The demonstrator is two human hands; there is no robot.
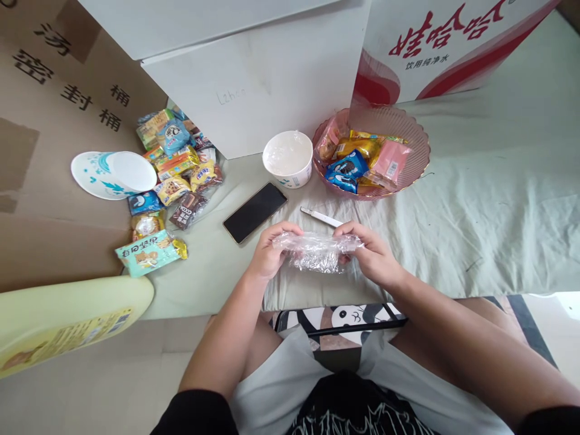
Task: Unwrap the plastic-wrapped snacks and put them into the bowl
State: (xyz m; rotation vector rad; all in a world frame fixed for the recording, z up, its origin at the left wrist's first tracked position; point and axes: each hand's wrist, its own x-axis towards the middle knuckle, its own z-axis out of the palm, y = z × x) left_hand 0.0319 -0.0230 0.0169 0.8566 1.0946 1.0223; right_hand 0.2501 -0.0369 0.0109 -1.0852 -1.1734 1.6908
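Crumpled clear plastic wrap (pixel 317 254) stretches between my two hands, near the front edge of the cloth-covered surface. My left hand (pixel 274 251) pinches its left end, and my right hand (pixel 368 251) grips its right end. Just beyond my right fingers lies a slim white utility knife (pixel 321 216), its far end pointing left. A dark phone (pixel 255 212) rests face up past my left hand. Behind it stands a white paper bowl (pixel 289 160) with clear film in or over it. The fingertips under the wrap are partly hidden.
A pink ribbed glass bowl (pixel 419 160) holds several packaged snacks. More wrapped snacks (pixel 174 169) are heaped at the left, a second paper bowl (pixel 113 175) tipped beside them. White boxes (pixel 272 78), a brown carton (pixel 49 139) and a pale yellow container (pixel 77 320) border the surface.
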